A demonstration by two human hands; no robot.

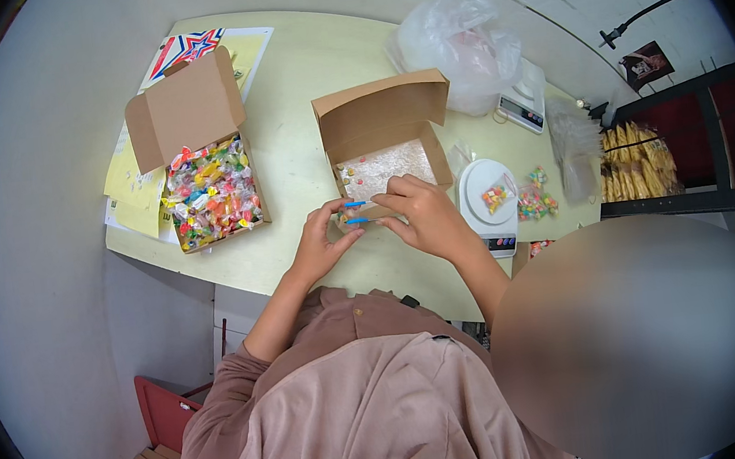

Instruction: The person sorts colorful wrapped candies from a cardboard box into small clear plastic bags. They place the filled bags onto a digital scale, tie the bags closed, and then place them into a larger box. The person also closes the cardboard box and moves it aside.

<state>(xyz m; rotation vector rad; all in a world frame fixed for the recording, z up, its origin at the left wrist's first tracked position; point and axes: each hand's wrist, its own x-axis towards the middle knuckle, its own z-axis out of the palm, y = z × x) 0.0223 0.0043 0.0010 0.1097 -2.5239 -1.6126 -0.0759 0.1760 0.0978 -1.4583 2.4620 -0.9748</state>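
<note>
My right hand (424,214) pinches a slim tool with two blue tips, which looks like tweezers (357,220), between thumb and fingers. The tips point left, at my left hand (323,239). Curled around those tips, my left hand appears to hold a small clear plastic bag (350,213) with bits of colour in it; fingers partly hide it. Both hands are over the front edge of an open cardboard box (386,118). On that box's pale, shiny lining lie a few small candies (349,173), mostly near its left side.
An open box of wrapped candies (212,191) stands left, over papers (132,192). To the right, a white scale (492,237) bears a small candy bag (496,198), with more bags (537,203) beside it. Behind are a large plastic bag (456,48) and another scale (522,108).
</note>
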